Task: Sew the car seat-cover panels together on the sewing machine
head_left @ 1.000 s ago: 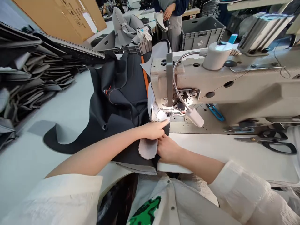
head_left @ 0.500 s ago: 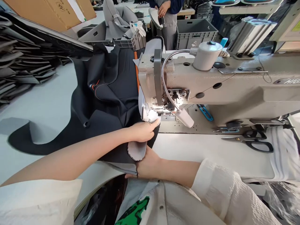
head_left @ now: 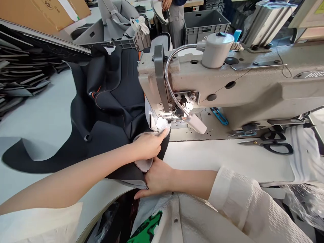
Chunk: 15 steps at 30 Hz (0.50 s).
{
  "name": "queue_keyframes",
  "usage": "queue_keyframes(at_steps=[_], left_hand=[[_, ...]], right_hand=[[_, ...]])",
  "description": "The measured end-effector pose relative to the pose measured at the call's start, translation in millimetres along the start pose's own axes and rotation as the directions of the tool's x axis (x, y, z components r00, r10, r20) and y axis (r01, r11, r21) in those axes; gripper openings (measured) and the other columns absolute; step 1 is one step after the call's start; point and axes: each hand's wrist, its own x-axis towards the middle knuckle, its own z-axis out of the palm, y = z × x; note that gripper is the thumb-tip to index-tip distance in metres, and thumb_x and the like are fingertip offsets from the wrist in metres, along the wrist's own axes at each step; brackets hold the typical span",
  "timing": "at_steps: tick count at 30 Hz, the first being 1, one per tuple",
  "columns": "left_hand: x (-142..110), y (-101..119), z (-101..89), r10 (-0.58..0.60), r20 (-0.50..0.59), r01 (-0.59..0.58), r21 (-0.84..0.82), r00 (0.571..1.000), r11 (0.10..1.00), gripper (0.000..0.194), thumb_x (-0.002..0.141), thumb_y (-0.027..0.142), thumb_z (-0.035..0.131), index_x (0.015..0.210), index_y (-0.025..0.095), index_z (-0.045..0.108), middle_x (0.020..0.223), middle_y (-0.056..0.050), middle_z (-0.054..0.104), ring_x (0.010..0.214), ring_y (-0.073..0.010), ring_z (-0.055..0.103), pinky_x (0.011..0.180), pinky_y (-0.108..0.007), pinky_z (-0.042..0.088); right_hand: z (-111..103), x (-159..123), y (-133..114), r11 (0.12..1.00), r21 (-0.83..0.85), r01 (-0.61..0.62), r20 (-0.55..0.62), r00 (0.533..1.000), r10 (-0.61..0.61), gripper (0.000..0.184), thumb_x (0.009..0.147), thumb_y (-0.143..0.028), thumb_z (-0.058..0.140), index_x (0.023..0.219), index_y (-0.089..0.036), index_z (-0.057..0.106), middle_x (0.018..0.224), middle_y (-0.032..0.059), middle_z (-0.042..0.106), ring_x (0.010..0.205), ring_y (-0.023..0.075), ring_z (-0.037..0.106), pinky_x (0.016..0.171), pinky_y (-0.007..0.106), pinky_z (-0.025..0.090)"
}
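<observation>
Black fabric [head_left: 108,138], head view, lies mostly left of and beyond the hands, reaching the sewing machine [head_left: 227,91]. Left hand [head_left: 146,145] rests on a gray piece [head_left: 144,165] atop it, one digit extended; right hand [head_left: 160,176] meets its near edge, thumb spread; neither grip can be told.

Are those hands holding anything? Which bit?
The left hand touches a pale piece on top, by the sewing machine; the right hand, the near edge of the black fabric. Whether either grips is unclear.
</observation>
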Motion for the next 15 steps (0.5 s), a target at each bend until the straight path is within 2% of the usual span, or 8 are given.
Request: queue_keyframes(at_steps=[3, 7, 11, 15], left_hand=[[4, -2, -4.6, 0.034, 0.031, -0.031, -0.11, 0.999, 0.993, 0.071, 0.082, 0.019, 0.031, 0.148, 0.021, 0.006, 0.093, -0.011, 0.067, 0.085, -0.0261, 0.063, 0.07, -0.03, 0.044], [7, -2, -8.4, 0.003, 0.062, 0.007, -0.171, 0.998, 0.985, 0.071, 0.082, 0.021, 0.032, 0.148, 0.024, 0.008, 0.101, -0.01, 0.066, 0.087, -0.0261, 0.062, 0.071, -0.03, 0.044], [7, 1, -4.8, 0.0, 0.006, 0.001, -0.102, 1.0, 0.995, 0.072, 0.082, 0.023, 0.033, 0.148, 0.019, 0.008, 0.097, -0.011, 0.068, 0.089, -0.0289, 0.063, 0.074, -0.034, 0.044], [3, -3, 5.6, 0.054, -0.093, -0.062, -0.076, 0.994, 0.995, 0.07, 0.08, 0.02, 0.033, 0.148, 0.018, 0.014, 0.105, -0.012, 0.067, 0.097, -0.0289, 0.062, 0.078, -0.034, 0.045]], right_hand=[[6, -1, 0, 0.999, -0.039, 0.025, -0.093, 0.995, -0.028, 0.067, 0.086, -0.068, 0.033, 0.086, -0.014, 0.072, 0.057, 0.0058, 0.062, 0.083, 0.0262, 0.055, 0.098, 0.052, 0.024], [8, -3, -1, 0.997, -0.064, 0.032, -0.12, 0.992, -0.04, 0.064, 0.086, -0.066, 0.036, 0.09, -0.014, 0.072, 0.061, 0.0072, 0.063, 0.088, 0.0281, 0.054, 0.098, 0.052, 0.026], [10, 0, 0, 0.996, -0.08, 0.029, -0.143, 0.989, -0.04, 0.061, 0.085, -0.066, 0.038, 0.078, -0.016, 0.072, 0.045, 0.0016, 0.053, 0.072, 0.0233, 0.053, 0.089, 0.049, 0.035], [10, 10, 0, 0.981, -0.181, 0.074, -0.194, 0.975, -0.109, 0.069, 0.079, -0.077, 0.031, 0.057, -0.021, 0.064, 0.033, -0.0059, 0.032, 0.05, 0.0141, 0.04, 0.077, 0.039, 0.043]])
